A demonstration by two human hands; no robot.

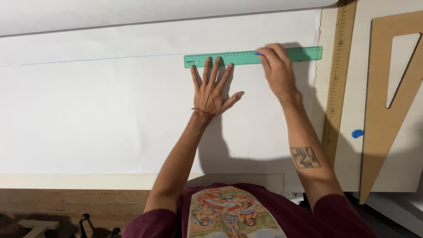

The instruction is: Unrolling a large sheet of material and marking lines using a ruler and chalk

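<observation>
1. A wide white sheet is lying flat across a pale worktable, with a rolled edge of the same white material running along the far side and a wooden floor showing at the near edge.

2. A green ruler is lying level on the sheet near its right edge, just under a faint blue line that is running off to the left.

3. The left hand is lying flat and spread wide, its fingertips pressing down on the ruler's left part; it is gripping nothing.

4. The right hand is curling loosely over the ruler's right part and pinching a small blue marker against the ruler's upper edge.

5. The ruler looks thin, light and stiff, likely plastic, and apt to slide on the smooth sheet, so pressing down from above near both ends should be steadying it best.

6. The sheet looks soft and limp, easy to wrinkle or drag, and its right edge is ragged.

7. A long wooden rule is lying along the sheet's right edge, and a large wooden set square is resting well beyond it, with a blue scrap between them.

8. No containers are showing in this view.
</observation>
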